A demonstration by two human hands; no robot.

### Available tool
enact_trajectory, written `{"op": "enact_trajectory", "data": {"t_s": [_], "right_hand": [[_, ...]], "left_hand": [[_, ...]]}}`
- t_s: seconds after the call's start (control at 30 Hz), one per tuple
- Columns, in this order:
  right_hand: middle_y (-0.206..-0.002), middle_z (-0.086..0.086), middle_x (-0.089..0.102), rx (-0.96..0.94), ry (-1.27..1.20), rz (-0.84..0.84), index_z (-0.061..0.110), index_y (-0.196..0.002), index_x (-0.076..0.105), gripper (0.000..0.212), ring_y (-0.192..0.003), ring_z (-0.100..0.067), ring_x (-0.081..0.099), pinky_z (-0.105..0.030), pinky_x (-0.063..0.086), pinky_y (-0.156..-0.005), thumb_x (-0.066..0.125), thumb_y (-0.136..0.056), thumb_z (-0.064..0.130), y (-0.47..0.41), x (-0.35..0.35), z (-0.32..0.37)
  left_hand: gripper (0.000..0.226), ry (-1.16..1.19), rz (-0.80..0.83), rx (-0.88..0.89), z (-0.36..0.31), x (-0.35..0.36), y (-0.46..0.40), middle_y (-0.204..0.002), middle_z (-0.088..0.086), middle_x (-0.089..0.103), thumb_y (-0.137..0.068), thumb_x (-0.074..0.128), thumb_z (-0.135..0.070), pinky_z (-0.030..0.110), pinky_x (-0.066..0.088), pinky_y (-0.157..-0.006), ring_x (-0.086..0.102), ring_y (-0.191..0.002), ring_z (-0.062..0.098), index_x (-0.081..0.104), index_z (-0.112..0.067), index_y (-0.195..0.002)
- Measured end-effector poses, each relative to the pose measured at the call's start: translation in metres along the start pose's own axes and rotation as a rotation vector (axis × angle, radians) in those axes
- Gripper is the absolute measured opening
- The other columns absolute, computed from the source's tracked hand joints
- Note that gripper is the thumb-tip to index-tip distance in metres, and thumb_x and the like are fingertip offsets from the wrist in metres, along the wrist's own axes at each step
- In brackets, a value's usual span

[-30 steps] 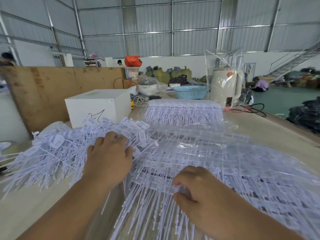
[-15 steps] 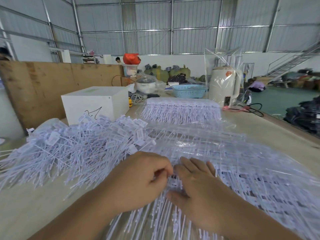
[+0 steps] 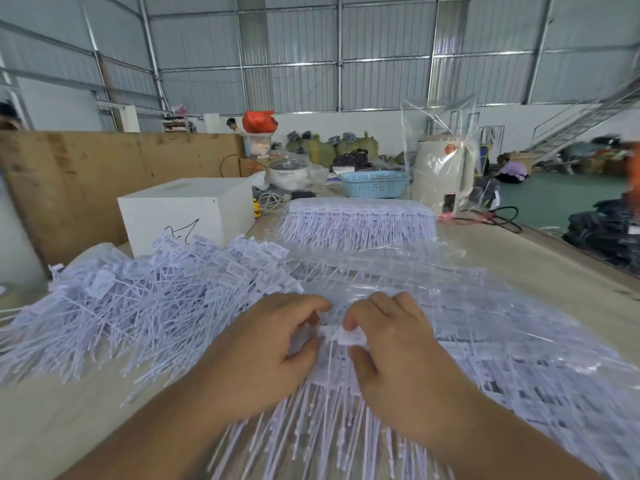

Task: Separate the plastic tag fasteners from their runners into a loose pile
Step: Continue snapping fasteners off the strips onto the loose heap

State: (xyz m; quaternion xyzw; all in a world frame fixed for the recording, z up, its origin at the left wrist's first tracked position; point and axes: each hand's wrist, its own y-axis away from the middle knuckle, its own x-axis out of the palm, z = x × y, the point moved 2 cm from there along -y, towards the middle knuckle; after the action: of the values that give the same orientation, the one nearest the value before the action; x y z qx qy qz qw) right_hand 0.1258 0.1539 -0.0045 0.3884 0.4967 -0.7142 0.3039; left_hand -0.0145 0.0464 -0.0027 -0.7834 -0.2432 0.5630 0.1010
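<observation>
i am watching through the head camera, and nearest to me, in the lower centre of the frame, both hands are working on the same strip of tag fasteners (image 3: pixel 341 344). the left hand (image 3: pixel 266 344) is curling its fingers and thumb around the white tag heads at the strip's left end, and the right hand (image 3: pixel 391 344) is pinching a tag head just beside it with thumb and forefinger. i am judging that they are sitting this close together so that one hand is bracing the runner while the other is twisting a fastener free; the blur is hiding the exact break point.

under the hands, the unseparated sheets (image 3: pixel 502 341) are lying fanned across the surface (image 3: pixel 52 420) toward the right of the frame, tails pointing at me, probably so the heads are staying within easy reach.

to the left of the frame, the loose pile (image 3: pixel 145 299) of freed fasteners is spreading wide, close enough for a short toss.

farther up in the centre, a bagged bundle (image 3: pixel 356 221) of fasteners is waiting as later stock. beside it at the left a white box (image 3: pixel 187 211) is standing, and behind them a blue basket (image 3: pixel 374 183).
</observation>
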Motion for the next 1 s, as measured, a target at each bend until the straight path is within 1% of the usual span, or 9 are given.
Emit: {"op": "enact_trajectory", "data": {"t_s": [0.13,0.27,0.4,0.47,0.53,0.6,0.8,0.9,1.0], "right_hand": [[-0.104,0.001,0.056,-0.022,0.011,-0.192,0.015,-0.12,0.061,0.034,-0.095,-0.023,0.046,-0.039,0.046,-0.084,0.056,-0.086,0.02,0.002,-0.018,0.003],[-0.098,0.004,0.049,-0.104,-0.018,-0.291,0.016,-0.115,0.064,0.028,-0.088,-0.017,0.036,-0.034,0.039,-0.079,0.052,-0.09,0.02,0.005,-0.032,0.006],[-0.098,0.013,0.046,-0.181,-0.17,-0.196,0.032,-0.107,0.051,0.012,-0.094,-0.012,0.041,-0.027,0.036,-0.08,0.044,-0.099,0.035,0.007,-0.042,0.004],[-0.097,0.014,0.051,-0.155,-0.251,-0.093,0.043,-0.107,0.037,0.016,-0.097,-0.007,0.045,-0.024,0.04,-0.079,0.027,-0.1,0.054,0.009,-0.04,0.0],[-0.083,0.013,0.054,-0.157,-0.244,-0.045,0.045,-0.108,0.034,0.023,-0.089,-0.004,0.047,-0.019,0.04,-0.072,0.023,-0.093,0.06,0.011,-0.037,-0.004],[-0.07,0.013,0.049,-0.179,-0.242,-0.028,0.041,-0.113,0.041,0.027,-0.076,-0.006,0.049,-0.019,0.038,-0.062,0.029,-0.092,0.055,0.009,-0.037,-0.005],[-0.075,0.011,0.055,-0.186,-0.339,0.097,0.041,-0.121,0.052,0.026,-0.064,-0.009,0.053,-0.022,0.038,-0.054,0.046,-0.097,0.048,0.006,-0.036,-0.007],[-0.082,0.007,0.059,-0.188,-0.376,0.133,0.035,-0.113,0.06,0.027,-0.07,-0.01,0.054,-0.024,0.041,-0.058,0.048,-0.095,0.052,0.007,-0.036,-0.004],[-0.075,0.005,0.056,-0.167,-0.364,0.118,0.024,-0.1,0.063,0.03,-0.066,-0.013,0.052,-0.031,0.042,-0.058,0.052,-0.094,0.052,0.006,-0.035,-0.001]], "left_hand": [[0.051,0.023,0.02,-0.005,0.001,-0.001,-0.001,-0.115,-0.025,0.054,-0.082,0.044,-0.062,0.028,0.042,-0.095,0.045,-0.111,-0.006,0.052,-0.04,-0.128],[0.053,0.279,-0.03,-0.107,0.006,-0.003,0.0,-0.11,-0.023,0.059,-0.076,0.045,-0.076,0.028,0.046,-0.088,0.054,-0.106,-0.004,0.053,-0.05,-0.12],[0.04,0.708,-0.083,-0.208,0.005,-0.011,-0.002,-0.093,-0.007,0.069,-0.074,0.055,-0.069,0.036,0.043,-0.091,0.064,-0.096,0.015,0.069,-0.036,-0.092],[0.031,0.766,-0.096,-0.213,0.003,-0.015,-0.004,-0.081,-0.004,0.066,-0.072,0.06,-0.063,0.023,0.043,-0.081,0.063,-0.083,0.011,0.069,-0.033,-0.078],[0.022,0.796,-0.062,-0.197,-0.002,-0.018,-0.005,-0.071,-0.005,0.067,-0.075,0.065,-0.051,0.012,0.042,-0.067,0.059,-0.07,0.009,0.069,-0.03,-0.072],[0.021,0.808,-0.026,-0.186,-0.005,-0.019,-0.004,-0.066,-0.002,0.065,-0.076,0.065,-0.05,0.011,0.041,-0.061,0.054,-0.061,0.01,0.068,-0.029,-0.072],[0.012,0.864,0.02,-0.173,-0.012,-0.023,-0.003,-0.062,0.0,0.06,-0.076,0.067,-0.031,0.015,0.037,-0.049,0.05,-0.05,0.007,0.077,-0.025,-0.08],[0.011,0.889,0.097,-0.172,-0.015,-0.023,-0.001,-0.06,-0.004,0.062,-0.077,0.067,-0.028,0.013,0.035,-0.045,0.05,-0.046,0.005,0.077,-0.026,-0.082],[0.01,0.854,0.166,-0.177,-0.017,-0.021,0.0,-0.056,-0.002,0.06,-0.08,0.065,-0.033,0.014,0.034,-0.044,0.045,-0.043,0.007,0.074,-0.028,-0.081]]}}
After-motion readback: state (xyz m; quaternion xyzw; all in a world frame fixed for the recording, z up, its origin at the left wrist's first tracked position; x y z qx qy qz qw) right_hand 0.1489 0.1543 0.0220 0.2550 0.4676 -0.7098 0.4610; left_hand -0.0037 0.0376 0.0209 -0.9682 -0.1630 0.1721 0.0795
